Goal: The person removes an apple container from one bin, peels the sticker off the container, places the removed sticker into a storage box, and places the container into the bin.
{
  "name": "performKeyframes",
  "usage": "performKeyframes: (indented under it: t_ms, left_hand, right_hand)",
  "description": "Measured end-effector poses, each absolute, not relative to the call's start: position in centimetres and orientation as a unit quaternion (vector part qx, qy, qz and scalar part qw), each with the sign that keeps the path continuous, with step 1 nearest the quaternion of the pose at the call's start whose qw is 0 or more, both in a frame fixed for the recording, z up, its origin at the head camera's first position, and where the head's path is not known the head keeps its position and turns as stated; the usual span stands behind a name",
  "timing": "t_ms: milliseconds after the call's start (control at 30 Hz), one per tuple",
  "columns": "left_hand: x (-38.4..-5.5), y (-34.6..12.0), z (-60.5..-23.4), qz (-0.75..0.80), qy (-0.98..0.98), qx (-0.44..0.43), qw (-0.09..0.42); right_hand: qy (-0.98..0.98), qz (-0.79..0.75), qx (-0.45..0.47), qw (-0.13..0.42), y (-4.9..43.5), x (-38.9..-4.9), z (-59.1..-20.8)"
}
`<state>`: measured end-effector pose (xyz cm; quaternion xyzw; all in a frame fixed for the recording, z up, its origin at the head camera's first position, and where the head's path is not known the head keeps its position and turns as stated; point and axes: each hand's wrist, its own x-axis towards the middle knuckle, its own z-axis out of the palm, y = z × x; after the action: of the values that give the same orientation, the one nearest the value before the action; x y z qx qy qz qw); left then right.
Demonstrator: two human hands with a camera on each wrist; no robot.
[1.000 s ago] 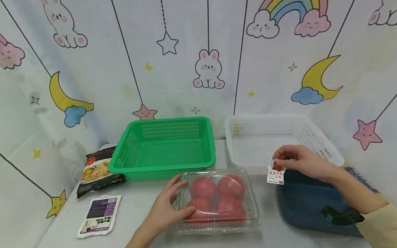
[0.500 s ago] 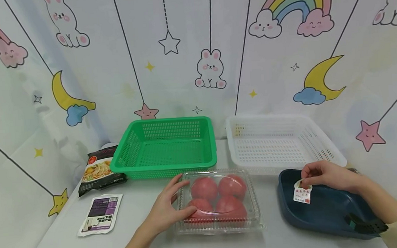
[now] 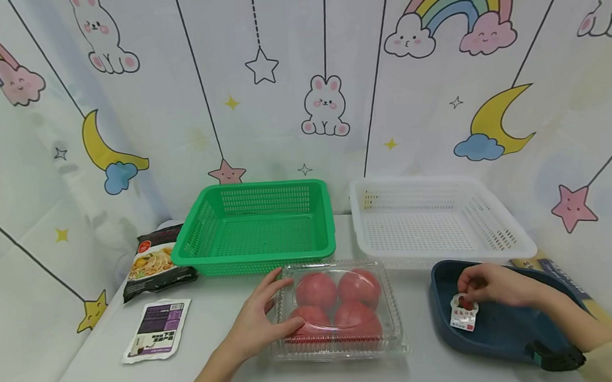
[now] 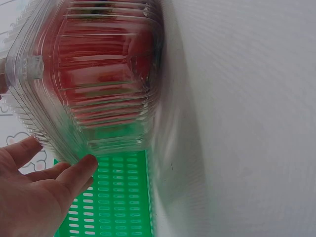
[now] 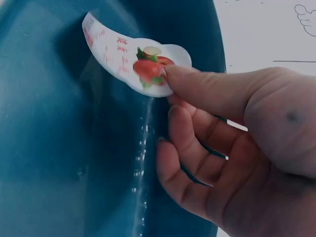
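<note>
White, flexible label with red print [image 3: 463, 320]: we pinch it in the right hand [image 3: 496, 284], thumb against finger, over the navy plastic tray [image 3: 509, 333] below that hand. Contact with the tray: can't tell. Our read: separating label from box is done; release isn't yet. Clear ribbed plastic box [image 3: 390, 302], lid on, red tomato-like fruits [image 3: 316, 289] inside, sits right of our left hand [image 3: 256, 325], spread against its side, thumb on lid. Beyond that hand: green plastic basket [image 3: 254, 257].

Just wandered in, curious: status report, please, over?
Right hand pinches tomato-printed label over dark-blue tub. Left hand rests on clear tomato box. Nothing seen in the way.
</note>
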<state>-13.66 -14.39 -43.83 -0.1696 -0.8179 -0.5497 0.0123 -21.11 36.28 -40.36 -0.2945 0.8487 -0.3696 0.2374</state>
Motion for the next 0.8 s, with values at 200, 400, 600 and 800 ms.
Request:
performKeyframes:
  t_ms: [200,400,600,800]
  left_hand:
    - [-13.6,-14.4,-43.8,-0.551,-0.817,-0.169,0.014]
    - [-13.7,-14.4,-43.8,-0.55,-0.818,-0.171,0.012]
    - [-13.7,-14.3,-43.7,-0.551,-0.817,-0.169,0.013]
    - [-13.7,-14.3,-43.7,-0.551,-0.818,-0.166,0.011]
  right_hand:
    - [0.888,-0.316,-0.258,0.212,36.2,-20.9,-40.1]
    - [0.905,-0.285,-0.239,0.205,36.3,-20.7,-39.8]
    - [0.917,-0.254,-0.229,0.205,36.6,-20.7,-39.5]
    - [0.92,-0.259,-0.233,0.179,36.9,-20.1,-38.8]
